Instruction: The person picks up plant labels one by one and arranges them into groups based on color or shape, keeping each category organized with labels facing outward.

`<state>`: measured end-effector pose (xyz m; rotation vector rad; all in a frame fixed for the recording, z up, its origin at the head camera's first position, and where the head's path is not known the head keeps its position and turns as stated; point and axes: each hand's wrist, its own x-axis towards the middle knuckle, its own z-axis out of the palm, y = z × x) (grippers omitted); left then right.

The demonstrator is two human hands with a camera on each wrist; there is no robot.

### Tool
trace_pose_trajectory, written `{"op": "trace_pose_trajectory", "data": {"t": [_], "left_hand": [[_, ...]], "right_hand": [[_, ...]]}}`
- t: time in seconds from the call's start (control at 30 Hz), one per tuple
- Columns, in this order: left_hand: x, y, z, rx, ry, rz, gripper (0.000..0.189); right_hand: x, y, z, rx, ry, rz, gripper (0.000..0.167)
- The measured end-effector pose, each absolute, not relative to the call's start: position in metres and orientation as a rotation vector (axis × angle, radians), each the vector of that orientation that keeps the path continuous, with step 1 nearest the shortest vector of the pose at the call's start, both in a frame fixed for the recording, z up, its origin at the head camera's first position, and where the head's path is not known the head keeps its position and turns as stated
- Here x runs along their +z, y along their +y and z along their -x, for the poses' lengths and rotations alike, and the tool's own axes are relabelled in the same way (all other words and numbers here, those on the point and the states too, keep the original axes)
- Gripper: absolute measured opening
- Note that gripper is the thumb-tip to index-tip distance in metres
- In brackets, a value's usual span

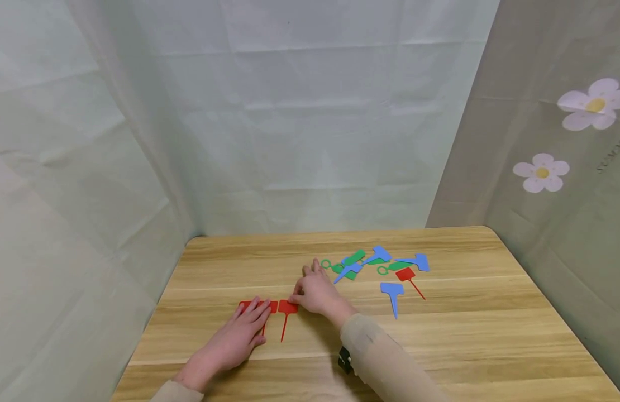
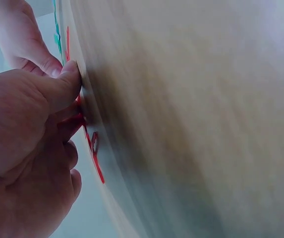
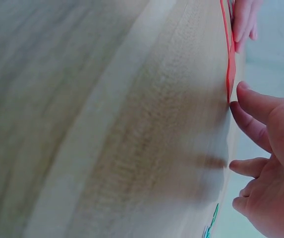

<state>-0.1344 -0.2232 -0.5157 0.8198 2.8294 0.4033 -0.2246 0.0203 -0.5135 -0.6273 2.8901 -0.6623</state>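
My left hand (image 1: 239, 335) lies with straight fingers over red T-shaped plant labels (image 1: 273, 306) at the left of the table, partly hiding them. Beside them, another red plant label (image 1: 287, 307) lies flat, its thin stem toward me. The fingertips of my right hand (image 1: 317, 293) touch this label's right end; the other fingers are spread toward the back. In the right wrist view, the right hand's thumb and index finger (image 3: 248, 121) are apart at the end of the red label (image 3: 231, 77). The left thumb (image 2: 65, 87) shows low over the table in the left wrist view.
Blue plant labels (image 1: 377, 254) and green ring-ended tags (image 1: 354, 258) overlap in a loose group at the back right. Near them lie a red label (image 1: 405, 274) and a single blue label (image 1: 392, 289). Hanging cloth (image 1: 320, 139) surrounds the wooden table (image 1: 466, 346).
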Motion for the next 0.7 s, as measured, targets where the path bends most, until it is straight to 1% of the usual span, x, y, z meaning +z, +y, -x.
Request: {"op": "trace_pose_trajectory", "data": {"t": [0.37,0.7], "left_hand": [[-0.5140,-0.2198,0.1321,0.366,2.845,-0.777,0.065],[-0.5159,-0.2199,0.1301,0.312,2.861,-0.842,0.064]], "right_hand": [[-0.5150,0.0213,0.2251,-0.654,2.908,0.639,0.024],[-0.5169,0.0212,0.2253,-0.647,2.916,0.640,0.023]]}}
